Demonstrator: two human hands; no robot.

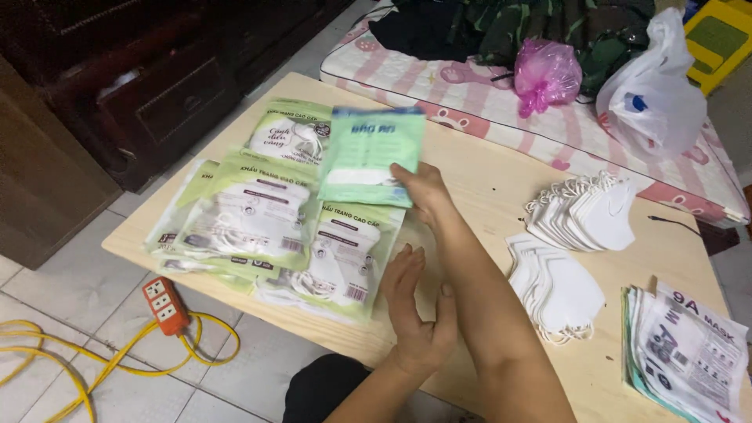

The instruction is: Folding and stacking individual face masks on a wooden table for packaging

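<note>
My right hand (pixel 423 192) holds a teal and white sealed mask packet (pixel 372 155) by its lower right corner, lifted over the low wooden table (pixel 486 176). Beneath and left of it lie several green and white filled mask packets (pixel 258 215), overlapping in a loose pile. My left hand (pixel 415 309) is open, its fingers straight, touching the right edge of the nearest packet (pixel 337 266). To the right, two stacks of loose white masks (pixel 583 211) (pixel 556 288) rest on the table.
A stack of flat printed bags (pixel 685 352) lies at the table's right corner. Behind is a pink-patterned mattress (pixel 501 117) with a pink bag (pixel 546 74) and a white bag (pixel 654 98). An orange power strip (pixel 166 305) with yellow cable lies on the floor by a dark cabinet (pixel 149 94).
</note>
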